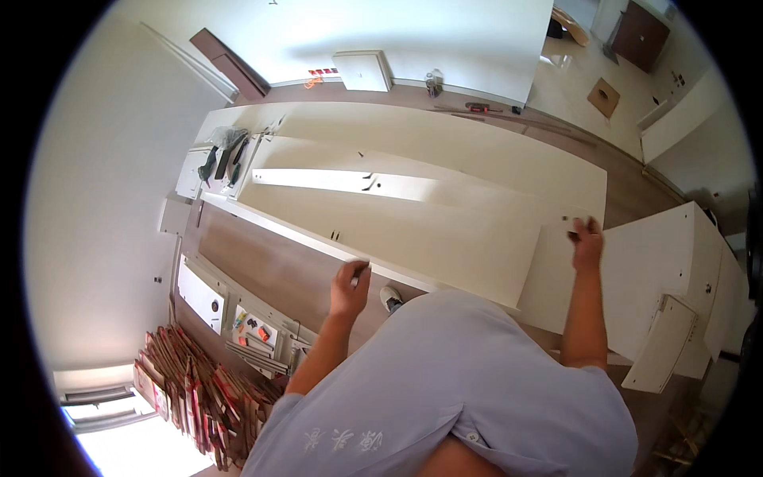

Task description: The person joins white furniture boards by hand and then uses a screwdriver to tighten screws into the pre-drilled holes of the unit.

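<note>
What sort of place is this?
Probably a home room being fitted out: there is a large, flat white panel, a stack of flattened brown cardboard and a red-and-black hand tool.

I get bright daylight from the window (131, 445) at the lower left, its glare blown white. The wall (445, 40) at top centre is bright, the lower right dim; straight edges bow toward my view's black rim.

Has left hand (348, 294) beside near edge of white panels (445, 246), right hand (588, 248) near right edge, and tools (207, 165) at left edge
</note>
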### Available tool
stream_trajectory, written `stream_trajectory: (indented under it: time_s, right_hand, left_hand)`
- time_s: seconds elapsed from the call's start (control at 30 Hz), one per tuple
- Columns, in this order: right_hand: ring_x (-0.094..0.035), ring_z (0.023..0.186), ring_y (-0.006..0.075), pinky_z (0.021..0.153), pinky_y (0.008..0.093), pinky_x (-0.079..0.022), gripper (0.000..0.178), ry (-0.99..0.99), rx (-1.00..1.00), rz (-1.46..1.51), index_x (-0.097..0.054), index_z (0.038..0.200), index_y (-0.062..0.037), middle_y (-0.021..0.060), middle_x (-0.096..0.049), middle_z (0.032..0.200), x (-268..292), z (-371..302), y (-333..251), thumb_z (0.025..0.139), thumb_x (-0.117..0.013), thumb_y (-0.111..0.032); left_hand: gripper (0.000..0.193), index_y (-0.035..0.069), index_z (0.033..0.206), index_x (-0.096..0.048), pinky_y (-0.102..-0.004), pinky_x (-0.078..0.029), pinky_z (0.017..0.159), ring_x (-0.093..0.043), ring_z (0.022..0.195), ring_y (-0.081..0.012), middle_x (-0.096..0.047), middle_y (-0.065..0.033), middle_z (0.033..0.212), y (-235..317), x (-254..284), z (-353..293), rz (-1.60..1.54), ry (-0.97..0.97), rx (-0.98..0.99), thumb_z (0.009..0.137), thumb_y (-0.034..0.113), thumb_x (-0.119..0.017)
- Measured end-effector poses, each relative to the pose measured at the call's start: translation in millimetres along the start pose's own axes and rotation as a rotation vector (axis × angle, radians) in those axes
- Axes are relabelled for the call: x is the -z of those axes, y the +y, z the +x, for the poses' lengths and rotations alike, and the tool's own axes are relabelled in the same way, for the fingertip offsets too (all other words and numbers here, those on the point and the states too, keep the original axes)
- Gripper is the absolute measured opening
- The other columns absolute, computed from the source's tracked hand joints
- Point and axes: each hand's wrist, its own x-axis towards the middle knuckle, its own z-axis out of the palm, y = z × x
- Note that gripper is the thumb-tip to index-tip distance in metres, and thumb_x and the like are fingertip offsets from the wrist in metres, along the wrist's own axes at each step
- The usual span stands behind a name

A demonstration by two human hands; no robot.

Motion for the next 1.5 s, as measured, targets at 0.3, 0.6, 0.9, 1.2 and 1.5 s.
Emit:
stream_trajectory:
  time_s: [0.3, 0.6, 0.9, 1.2, 1.5]
  right_hand:
    - [-0.062, 0.123, 0.029, 0.104, 0.0428, -0.053, 0.052, -0.076, 0.819, 0.323, -0.052, 0.142, 0.0031, 0.0167, -0.062, 0.137, 128, -47, -277, 0.097, -0.073, -0.016]
    - [-0.056, 0.133, 0.028, 0.111, 0.0457, -0.048, 0.081, -0.062, 1.092, 0.501, -0.04, 0.154, -0.0007, 0.0148, -0.053, 0.149, 92, -119, -318, 0.094, -0.078, -0.041]
    - [-0.072, 0.099, 0.0224, 0.082, 0.0353, -0.059, 0.045, -0.54, 0.461, 0.069, -0.064, 0.127, -0.0046, 0.0097, -0.073, 0.109, -71, -109, -203, 0.094, -0.08, -0.031]
    - [-0.048, 0.142, 0.0317, 0.109, 0.0422, -0.051, 0.093, -0.75, 0.915, -1.213, -0.046, 0.152, -0.0034, 0.0223, -0.039, 0.16, -154, -129, -119, 0.08, -0.09, -0.042]
    - [-0.072, 0.103, 0.0372, 0.091, 0.0445, -0.056, 0.046, -0.874, 0.317, -1.133, -0.068, 0.129, -0.0073, 0.019, -0.075, 0.11, -108, -139, -89, 0.087, -0.078, -0.023]
  left_hand:
    - [0.09, 0.01, 0.152, -0.047, -0.0559, -0.033, 0.12, -0.041, 0.146, -0.0387, -0.044, -0.0168, 0.157, 201, -23, 95, 0.433, -0.04, -0.84, 0.075, 0.028, -0.089]
    - [0.067, 0.01, 0.126, -0.061, -0.0517, -0.051, 0.089, -0.066, 0.102, -0.0347, -0.067, -0.0118, 0.108, 242, -50, 100, 0.344, 0.01, -0.941, 0.066, 0.022, -0.087]
    - [0.066, -0.005, 0.13, -0.046, -0.0316, -0.056, 0.082, -0.066, 0.095, -0.0159, -0.067, -0.0114, 0.106, 369, 51, 122, -0.33, 0.118, -0.82, 0.078, 0.005, -0.087]
    - [0.048, 0.004, 0.126, -0.042, -0.0373, -0.053, 0.077, -0.058, 0.083, -0.0173, -0.051, -0.0073, 0.096, 357, 124, 140, -1.129, 0.107, -0.659, 0.092, 0.014, -0.075]
    - [0.029, 0.008, 0.115, -0.051, -0.0422, -0.055, 0.077, -0.061, 0.085, -0.02, -0.059, -0.0062, 0.099, 172, 85, 218, -1.284, 0.231, 0.148, 0.101, 0.027, -0.067]
